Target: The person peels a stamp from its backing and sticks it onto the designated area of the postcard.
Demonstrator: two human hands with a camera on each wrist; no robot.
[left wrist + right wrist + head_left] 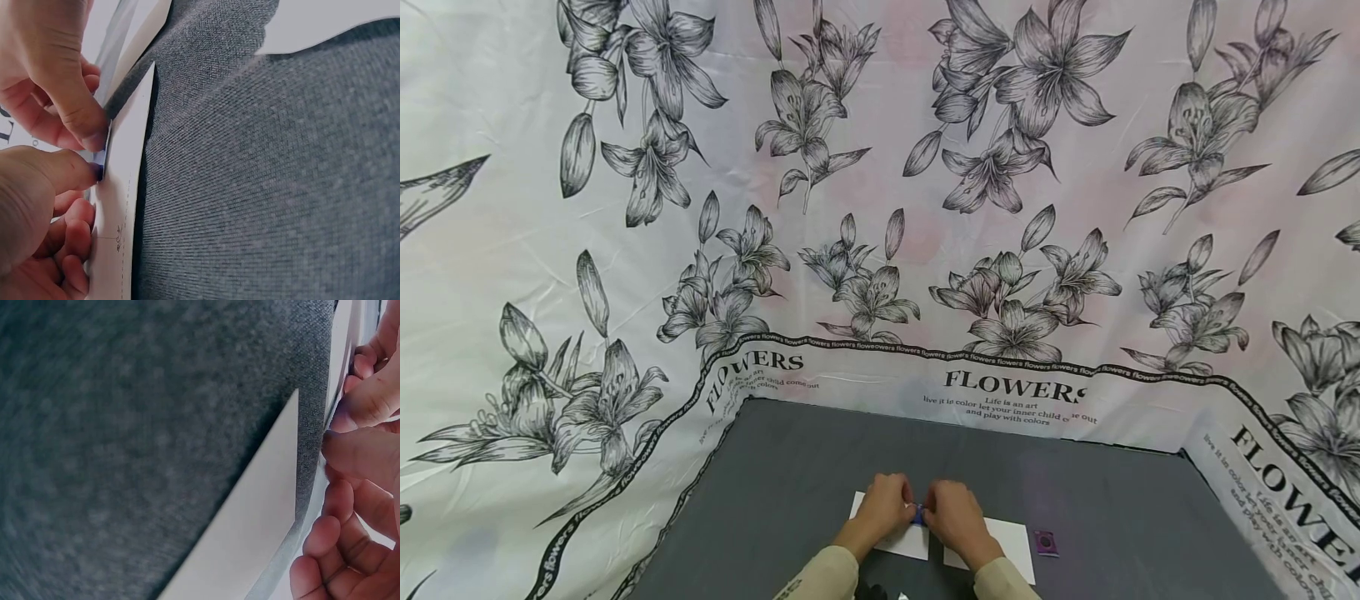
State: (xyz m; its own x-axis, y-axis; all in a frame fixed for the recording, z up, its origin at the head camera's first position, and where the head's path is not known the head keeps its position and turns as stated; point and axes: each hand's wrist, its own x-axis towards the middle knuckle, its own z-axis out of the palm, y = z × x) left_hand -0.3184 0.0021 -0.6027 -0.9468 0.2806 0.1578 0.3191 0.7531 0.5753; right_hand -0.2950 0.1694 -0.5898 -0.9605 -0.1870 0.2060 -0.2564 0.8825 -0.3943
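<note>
My left hand and right hand meet over the left white card, fingertips close together. Between them is a small, flat blue piece, mostly covered by fingers, its exact kind hidden. Each hand pinches it with thumb and fingers. In the left wrist view, the blue piece shows as a thin edge close over the card, which bears a dashed line and a small printed drawing. A second white card lies partly under my right hand and wrist.
Right of the second card lies a small purple square with a dark ring on it. Dark grey cloth covers the table. White curtains with printed flowers enclose its back and sides. A small black object sits at the bottom edge, between the sleeves.
</note>
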